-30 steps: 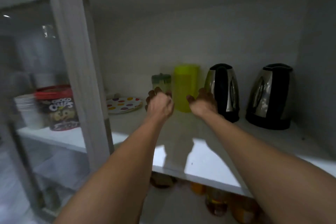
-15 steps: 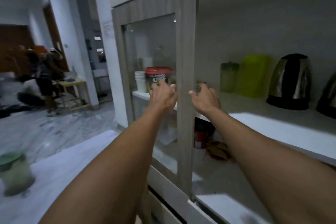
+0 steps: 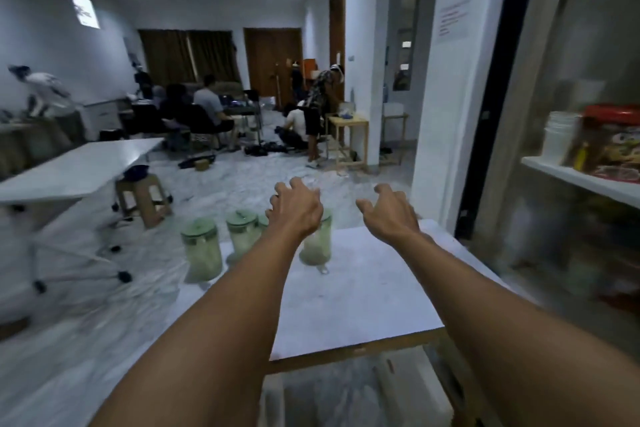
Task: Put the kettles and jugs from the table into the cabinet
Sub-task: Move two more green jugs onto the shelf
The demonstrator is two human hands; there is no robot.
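Note:
Several clear jugs with green lids stand at the far edge of a small white table. One jug is at the left, a second beside it, and a third sits partly behind my left hand. My left hand hovers over that third jug, fingers spread, holding nothing. My right hand is empty too, fingers apart, above the table to the right of the jugs. The cabinet is at the far right, seen through its glass door.
Inside the cabinet, a stack of white cups and a red-lidded snack tub sit on a shelf. A long white table with a stool stands at left. Several people sit and stand at the far end of the room.
My view has swung left, from the cabinet shelf with the kettles and yellow jug to the table. Both empty hands came away from the cabinet and now hover over the jugs.

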